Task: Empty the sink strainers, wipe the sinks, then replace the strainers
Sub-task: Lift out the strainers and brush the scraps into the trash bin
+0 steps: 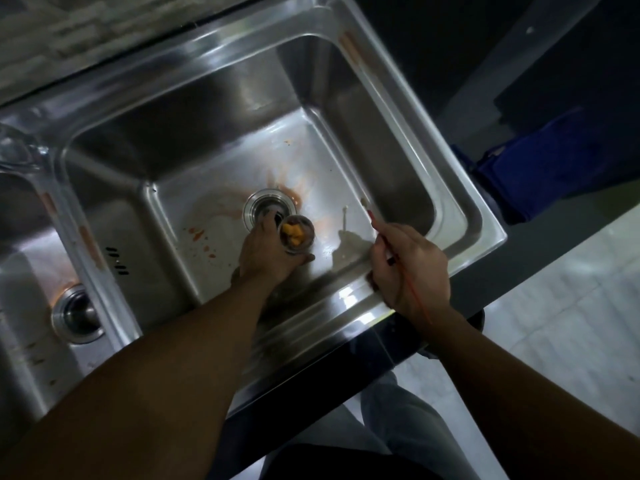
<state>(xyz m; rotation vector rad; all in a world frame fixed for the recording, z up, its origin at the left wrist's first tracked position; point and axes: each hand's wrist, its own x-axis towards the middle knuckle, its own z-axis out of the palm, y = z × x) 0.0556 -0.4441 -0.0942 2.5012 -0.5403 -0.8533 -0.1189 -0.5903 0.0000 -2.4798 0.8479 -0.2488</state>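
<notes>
A double steel sink fills the view. In the right basin (214, 140) my left hand (266, 251) grips a metal strainer (298, 235) holding yellow food scraps, lifted just beside the open drain hole (266, 207). Orange-red stains spread around that drain. My right hand (408, 268) rests at the basin's front rim and holds a thin red-handled stick or brush (372, 216) whose pale tip points into the basin. The left basin (20, 271) has its own strainer (78, 315) seated in its drain.
A dark counter edge (381, 341) runs along the sink front, with pale floor tiles (571, 323) below at right. A blue bin or bag (540, 168) stands on the floor to the right. A tap base (17, 150) sits at the far left, tiled wall behind.
</notes>
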